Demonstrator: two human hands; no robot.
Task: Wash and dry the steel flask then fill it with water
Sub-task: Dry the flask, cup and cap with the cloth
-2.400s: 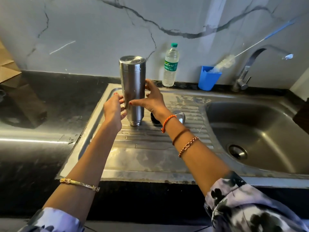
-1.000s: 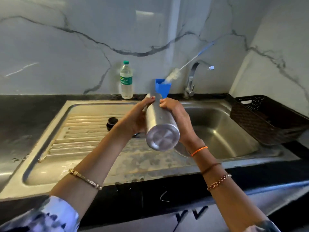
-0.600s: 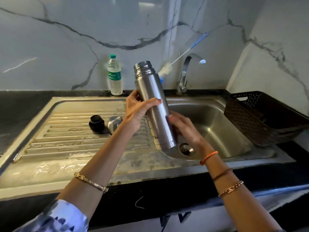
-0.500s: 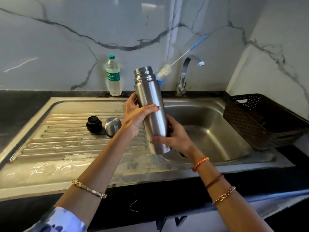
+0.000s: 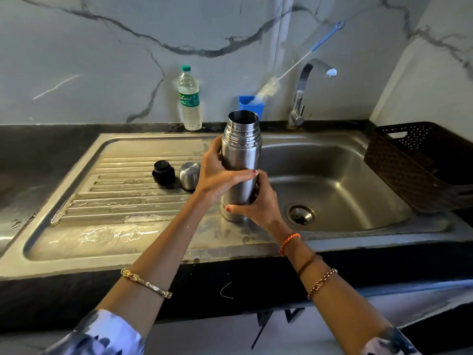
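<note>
A plastic water bottle (image 5: 189, 98) with a green cap stands at the back of the dark worktop (image 5: 38, 155), at about 11 o'clock from the flask. At 12 o'clock behind the flask sits a blue cup (image 5: 252, 105) holding a long bottle brush (image 5: 268, 88) that leans toward 2 o'clock. The tap (image 5: 304, 90) rises at 1 o'clock, its spout over the basin (image 5: 340, 180), whose drain (image 5: 300, 214) lies at 3 o'clock from the flask's base. A dark woven basket (image 5: 419, 165) sits well apart at the far right. On the ribbed drainboard (image 5: 115, 188), at 9 o'clock, a black stopper (image 5: 163, 172) and a steel cap (image 5: 189, 175) stand just beside each other.

The steel flask (image 5: 240, 160) is held upright over the edge between drainboard and basin, long axis vertical, open mouth pointing up. It is brushed steel, cylindrical, with a threaded neck and dark interior; some lettering shows low on its side.

The left hand (image 5: 218, 174) grips the flask's middle, fingers (image 5: 243, 174) wrapped around the front. The right hand (image 5: 256, 203) grips the lower body, thumb across the front.
</note>
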